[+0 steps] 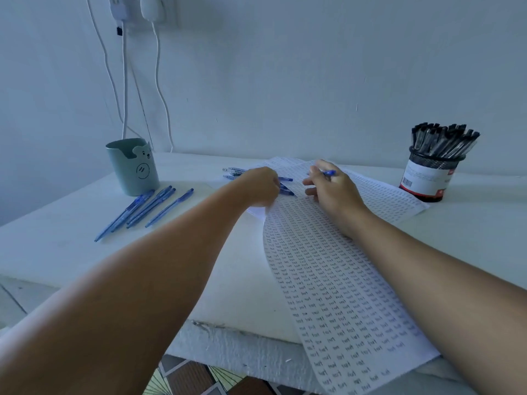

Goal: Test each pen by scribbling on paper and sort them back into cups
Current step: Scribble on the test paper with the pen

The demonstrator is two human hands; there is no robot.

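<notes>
— What's in the cups?

— The black mesh cup (433,169), far right on the desk (71,246), is crammed with dark-capped pens (445,139). The green bear cup (132,166), far left, shows nothing above its rim. Beside it several blue pens (142,210) lie loose in a row.

— And the hands?

— The right hand (332,185) grips a blue pen (329,173) over the long paper (328,269) covered in scribbles. The left hand (261,185) rests curled on a small pile of blue pens (233,172); it's blurred, so I can't say whether it holds one.

— Any room?

— The paper overhangs the desk's near edge. Bare desk lies between the loose row and the paper.
</notes>
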